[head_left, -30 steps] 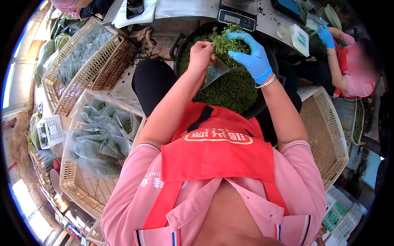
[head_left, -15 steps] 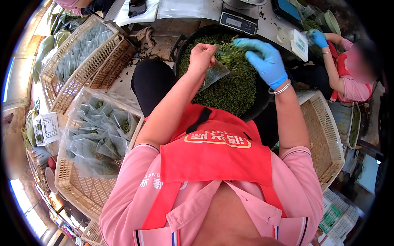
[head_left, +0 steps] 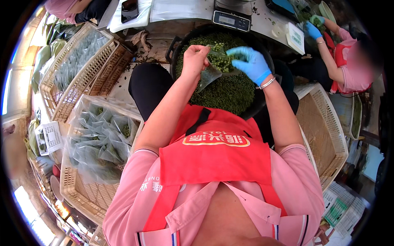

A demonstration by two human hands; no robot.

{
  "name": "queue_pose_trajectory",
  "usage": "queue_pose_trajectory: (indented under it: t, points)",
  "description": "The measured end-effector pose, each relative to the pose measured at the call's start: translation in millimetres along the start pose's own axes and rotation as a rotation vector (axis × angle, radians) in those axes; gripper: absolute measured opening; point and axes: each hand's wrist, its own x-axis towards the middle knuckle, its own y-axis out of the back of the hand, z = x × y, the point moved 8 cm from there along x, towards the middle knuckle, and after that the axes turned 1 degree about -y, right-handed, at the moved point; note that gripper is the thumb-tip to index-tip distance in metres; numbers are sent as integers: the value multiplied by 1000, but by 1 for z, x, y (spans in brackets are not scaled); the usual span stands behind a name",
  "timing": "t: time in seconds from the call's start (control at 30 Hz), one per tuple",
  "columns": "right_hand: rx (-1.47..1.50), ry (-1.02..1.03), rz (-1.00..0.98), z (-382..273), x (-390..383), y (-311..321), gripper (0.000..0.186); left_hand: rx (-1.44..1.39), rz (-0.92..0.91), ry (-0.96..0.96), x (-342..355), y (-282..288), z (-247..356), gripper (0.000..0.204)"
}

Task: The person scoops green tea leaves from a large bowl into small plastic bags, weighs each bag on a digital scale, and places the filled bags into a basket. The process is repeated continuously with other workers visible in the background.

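Observation:
My bare left hand (head_left: 195, 60) pinches the edge of a clear plastic bag (head_left: 208, 77) over a black tub (head_left: 179, 48). Clusters of small green berries, which look like green peppercorns (head_left: 220, 58), sit at the bag's mouth. My right hand (head_left: 252, 64), in a blue glove, has its fingers curled against these clusters from the right; its fingertips are partly hidden among them. Below both hands, a heap of loose green peppercorns (head_left: 225, 96) fills the tub, which stands between my knees.
A digital scale (head_left: 231, 20) stands on the table beyond the tub. Filled clear bags (head_left: 100, 141) lie in a crate (head_left: 84, 201) at my left, with stacked crates (head_left: 61, 100) behind. Another crate (head_left: 322, 131) is at my right. A gloved co-worker (head_left: 347, 67) works at far right.
My right hand has come down and left toward the bag's mouth, its fingers closing in on the clusters. My left hand keeps hold of the bag. The whole view has shifted slightly.

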Motion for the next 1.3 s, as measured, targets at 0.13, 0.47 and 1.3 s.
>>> queue_pose_trajectory:
  t: [0.13, 0.47, 1.3]
  points:
    - [-388, 341, 115, -56, 1, 12, 33, 11, -56, 0, 2, -23, -9, 17]
    - [-172, 331, 129, -20, 38, -1, 29, 52, -132, -41, 34, -13, -14, 13]
    - [-764, 97, -177, -25, 19, -49, 34, 1168, -233, -682, -39, -7, -20, 104]
